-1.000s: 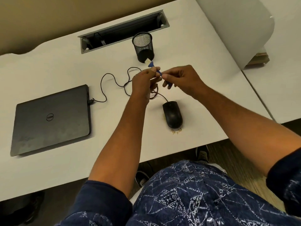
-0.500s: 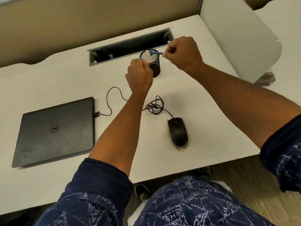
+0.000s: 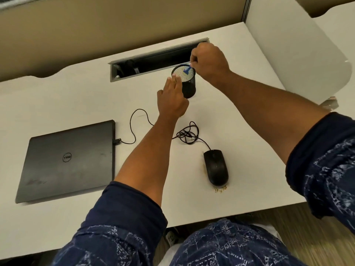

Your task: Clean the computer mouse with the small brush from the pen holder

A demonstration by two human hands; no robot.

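i see a white desk (image 3: 57,96) backed by a tan partition wall (image 3: 115,22); wood-look floor (image 3: 299,227) shows below the desk's near edge.

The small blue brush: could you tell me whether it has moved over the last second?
Yes. The small blue brush, pinched by the right hand, went from near the black computer mouse to inside the black mesh pen holder's mouth.

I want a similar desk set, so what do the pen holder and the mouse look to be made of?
The pen holder looks like black metal mesh: light shows through a fine grid in its wall. The mouse looks like matte black plastic, smooth with a soft sheen; its exact finish is hard to tell.
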